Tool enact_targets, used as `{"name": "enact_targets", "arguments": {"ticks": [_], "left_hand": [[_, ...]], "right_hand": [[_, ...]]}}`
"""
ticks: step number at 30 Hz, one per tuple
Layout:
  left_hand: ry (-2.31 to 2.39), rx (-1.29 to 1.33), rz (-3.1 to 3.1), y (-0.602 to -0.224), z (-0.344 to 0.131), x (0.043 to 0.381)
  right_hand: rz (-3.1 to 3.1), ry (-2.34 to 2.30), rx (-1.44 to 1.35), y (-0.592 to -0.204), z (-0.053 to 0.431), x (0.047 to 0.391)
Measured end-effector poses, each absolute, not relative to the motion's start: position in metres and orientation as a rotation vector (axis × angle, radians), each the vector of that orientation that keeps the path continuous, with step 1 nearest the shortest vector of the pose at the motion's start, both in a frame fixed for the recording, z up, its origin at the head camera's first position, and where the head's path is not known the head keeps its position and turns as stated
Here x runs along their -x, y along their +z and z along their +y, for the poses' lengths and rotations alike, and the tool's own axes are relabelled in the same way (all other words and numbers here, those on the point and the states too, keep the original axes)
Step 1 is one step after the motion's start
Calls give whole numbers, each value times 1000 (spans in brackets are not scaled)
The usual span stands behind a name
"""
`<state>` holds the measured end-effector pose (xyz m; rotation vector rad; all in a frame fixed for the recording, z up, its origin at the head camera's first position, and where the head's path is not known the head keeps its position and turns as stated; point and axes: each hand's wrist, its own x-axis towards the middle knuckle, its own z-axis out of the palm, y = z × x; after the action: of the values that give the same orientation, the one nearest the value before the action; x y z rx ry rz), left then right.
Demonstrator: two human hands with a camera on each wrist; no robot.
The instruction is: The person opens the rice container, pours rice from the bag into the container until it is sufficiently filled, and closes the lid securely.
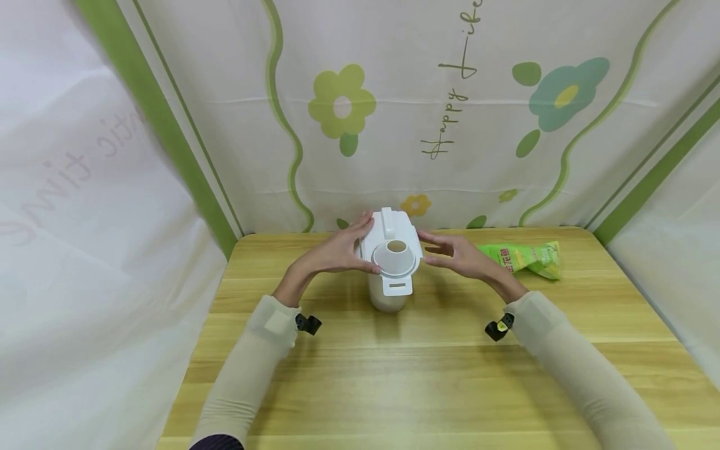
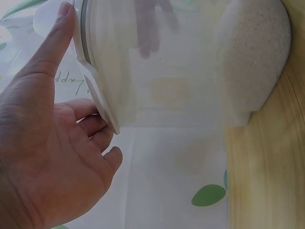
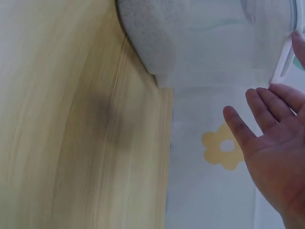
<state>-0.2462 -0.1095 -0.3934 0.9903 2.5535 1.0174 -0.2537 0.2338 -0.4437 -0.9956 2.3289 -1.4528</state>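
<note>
A clear plastic storage container (image 1: 388,301) stands upright on the table, with pale rice-like grain (image 2: 257,52) in its lower part. Its white lid (image 1: 402,225) carries a raised handle strip and a round, cup-like piece (image 1: 395,257) with a hole in its top. My left hand (image 1: 340,249) grips the lid's left side, thumb toward the near edge and fingers at the far one. In the left wrist view the fingers curl against the lid's rim. My right hand (image 1: 458,253) is at the lid's right edge, fingertips right at the rim, fingers mostly extended.
A green snack bag (image 1: 525,257) lies behind my right wrist on the wooden table (image 1: 371,381). Behind the table's far edge hangs a white curtain (image 1: 394,125) printed with flowers, and more cloth closes off both sides.
</note>
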Motion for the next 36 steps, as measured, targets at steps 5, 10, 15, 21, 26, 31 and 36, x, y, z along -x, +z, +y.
{"name": "enact_targets", "arguments": {"ticks": [5, 10, 15, 21, 26, 31, 36], "left_hand": [[1016, -980, 2550, -393, -109, 245], [1009, -974, 2554, -392, -109, 245], [1023, -959, 2544, -392, -109, 245], [1037, -945, 2539, -392, -109, 245], [1040, -948, 2543, -392, -109, 245], [1026, -956, 2558, -393, -109, 246], [1009, -959, 2576, -393, -109, 246]], "right_hand": [[2268, -1502, 950, -448, 233, 255], [2130, -1649, 931, -456, 230, 256], [2095, -1743, 906, -462, 226, 255], [2089, -1786, 913, -466, 222, 254], [2130, -1771, 874, -473, 220, 254], [2174, -1779, 821, -479, 217, 251], [2207, -1791, 804, -483, 214, 248]]}}
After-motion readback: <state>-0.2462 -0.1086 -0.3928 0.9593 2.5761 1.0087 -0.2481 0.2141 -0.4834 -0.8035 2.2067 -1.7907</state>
